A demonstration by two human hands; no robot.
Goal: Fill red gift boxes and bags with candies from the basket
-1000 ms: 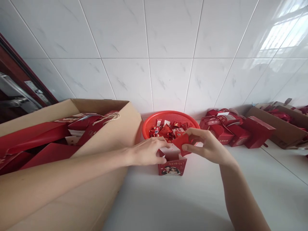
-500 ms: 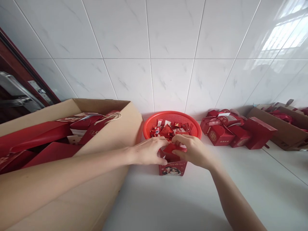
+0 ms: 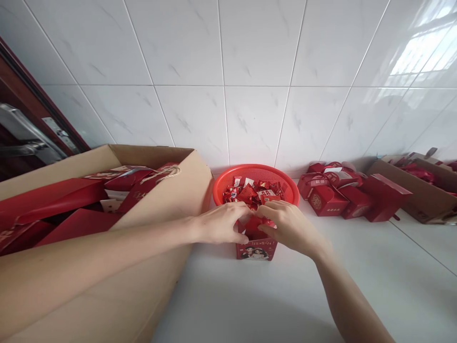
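Note:
A small red candy box (image 3: pixel 256 251) with a cartoon couple on its front stands upright on the white countertop, its top open. My left hand (image 3: pixel 223 223) is closed around the box's left side, thumb at the front edge and fingers curled behind. Over the right part of the opening, my right hand (image 3: pixel 291 226) is bent with its fingers together. Something red shows beneath those fingers, but whether it is a sweet or part of the box I cannot tell. Right behind stands a red plastic basket (image 3: pixel 246 169) holding wrapped candies (image 3: pixel 248 193).
A large cardboard box (image 3: pixel 193 176) filled with red bags and cartons takes up the left side. Several closed red gift boxes (image 3: pixel 328 200) cluster right of the basket. Another cardboard box (image 3: pixel 417 200) sits at the far right. A tiled wall (image 3: pixel 257 119) runs along the back.
My right hand has shifted slightly, with its fingers lower over the opening. My left hand and the candy box remain nearly where they were.

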